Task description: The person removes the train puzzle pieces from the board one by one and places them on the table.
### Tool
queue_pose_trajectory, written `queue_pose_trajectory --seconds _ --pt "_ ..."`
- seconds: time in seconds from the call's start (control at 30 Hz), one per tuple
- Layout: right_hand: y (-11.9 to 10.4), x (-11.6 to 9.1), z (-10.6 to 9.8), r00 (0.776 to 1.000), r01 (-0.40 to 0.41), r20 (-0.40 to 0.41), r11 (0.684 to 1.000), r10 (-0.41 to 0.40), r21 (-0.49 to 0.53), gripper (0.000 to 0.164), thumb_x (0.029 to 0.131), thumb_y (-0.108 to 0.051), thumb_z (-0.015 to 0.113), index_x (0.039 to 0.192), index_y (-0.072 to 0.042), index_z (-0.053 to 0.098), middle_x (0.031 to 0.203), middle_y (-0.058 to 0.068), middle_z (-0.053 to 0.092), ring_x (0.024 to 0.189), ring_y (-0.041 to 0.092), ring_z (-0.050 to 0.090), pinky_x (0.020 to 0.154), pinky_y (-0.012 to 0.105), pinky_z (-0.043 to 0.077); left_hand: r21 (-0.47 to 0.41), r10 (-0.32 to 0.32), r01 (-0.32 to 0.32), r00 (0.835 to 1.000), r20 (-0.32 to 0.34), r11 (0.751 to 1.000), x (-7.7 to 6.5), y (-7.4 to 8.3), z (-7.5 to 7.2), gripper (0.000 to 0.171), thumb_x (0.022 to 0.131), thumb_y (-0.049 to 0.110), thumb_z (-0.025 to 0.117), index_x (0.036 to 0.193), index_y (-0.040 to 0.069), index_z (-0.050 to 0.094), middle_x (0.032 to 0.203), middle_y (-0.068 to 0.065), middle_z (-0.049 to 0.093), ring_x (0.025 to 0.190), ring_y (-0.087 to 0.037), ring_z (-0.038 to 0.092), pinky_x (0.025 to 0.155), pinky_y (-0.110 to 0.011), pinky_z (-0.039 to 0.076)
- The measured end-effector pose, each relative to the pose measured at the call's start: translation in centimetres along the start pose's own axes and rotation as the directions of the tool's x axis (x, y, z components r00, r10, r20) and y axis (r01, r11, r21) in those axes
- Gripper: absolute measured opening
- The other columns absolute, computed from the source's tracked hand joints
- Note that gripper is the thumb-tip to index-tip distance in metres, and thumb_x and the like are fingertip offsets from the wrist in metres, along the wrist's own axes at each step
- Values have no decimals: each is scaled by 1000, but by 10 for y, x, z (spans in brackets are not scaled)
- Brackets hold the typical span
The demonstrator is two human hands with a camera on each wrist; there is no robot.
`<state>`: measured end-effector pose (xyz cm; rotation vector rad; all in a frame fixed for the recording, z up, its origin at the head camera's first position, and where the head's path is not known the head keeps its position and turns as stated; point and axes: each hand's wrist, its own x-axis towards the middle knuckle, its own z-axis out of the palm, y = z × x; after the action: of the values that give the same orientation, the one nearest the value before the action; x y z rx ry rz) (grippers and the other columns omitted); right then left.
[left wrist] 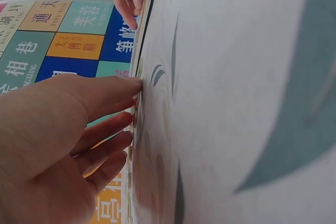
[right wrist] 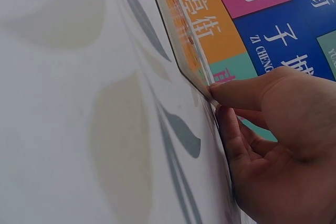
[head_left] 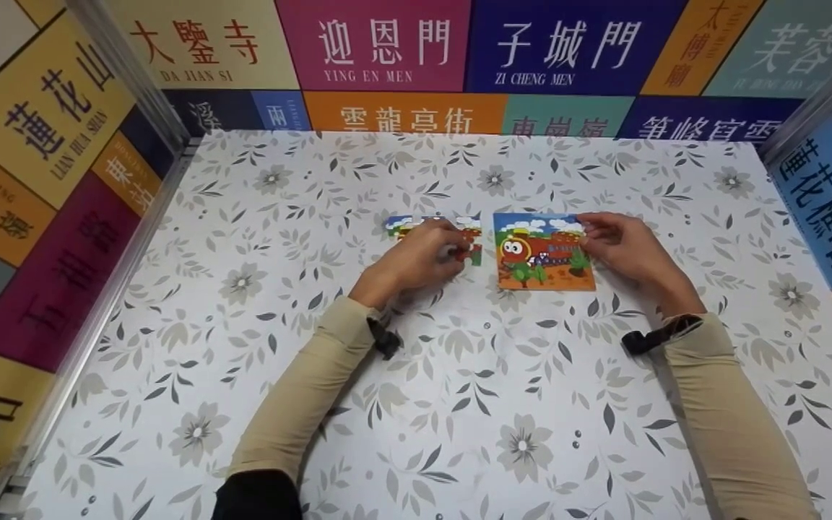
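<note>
In the head view, a small jigsaw [head_left: 474, 237] with a train picture lies on the table, its outline broken by pale gaps. My left hand [head_left: 425, 256] is over it, hiding much of its middle and lower part. Seen from the left wrist, the fingers [left wrist: 107, 145] are gently bent with their tips down at the surface, and no piece shows between them. Just right of the jigsaw is a square picture card [head_left: 542, 253] showing a red train with a face. My right hand [head_left: 625, 249] pinches this card at its upper right edge, thumb and index finger together.
A white tabletop [head_left: 380, 404] with grey flowers and leaves spreads under both hands. Coloured panels [head_left: 380, 43] with large lettering stand along the back and both sides. Dark wrist-camera straps [head_left: 386, 339] sit at the sleeve cuffs.
</note>
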<state>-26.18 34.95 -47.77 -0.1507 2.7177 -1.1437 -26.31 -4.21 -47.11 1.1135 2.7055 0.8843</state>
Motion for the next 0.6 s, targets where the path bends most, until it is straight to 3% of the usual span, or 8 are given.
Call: queue_pose_trajectory --seconds 0.3,0.6 --pt "-2 1 1 1000 -9 4 1000 9 13 53 108 -21 68 160 -17 54 139 17 64 124 28 64 99 18 48 -37 52 -52 999 -6 998 9 8 1 31 100 14 75 130 6 77 126 -12 74 119 -28 66 109 -40 51" --pt "-1 0 2 1000 12 -20 1000 -12 14 55 108 -21 68 160 -9 53 135 18 64 110 9 63 90 7 46 -59 87 -84 995 48 995 27 29 18 31 103 17 75 132 8 77 129 -10 74 121 -27 66 107 -39 51"
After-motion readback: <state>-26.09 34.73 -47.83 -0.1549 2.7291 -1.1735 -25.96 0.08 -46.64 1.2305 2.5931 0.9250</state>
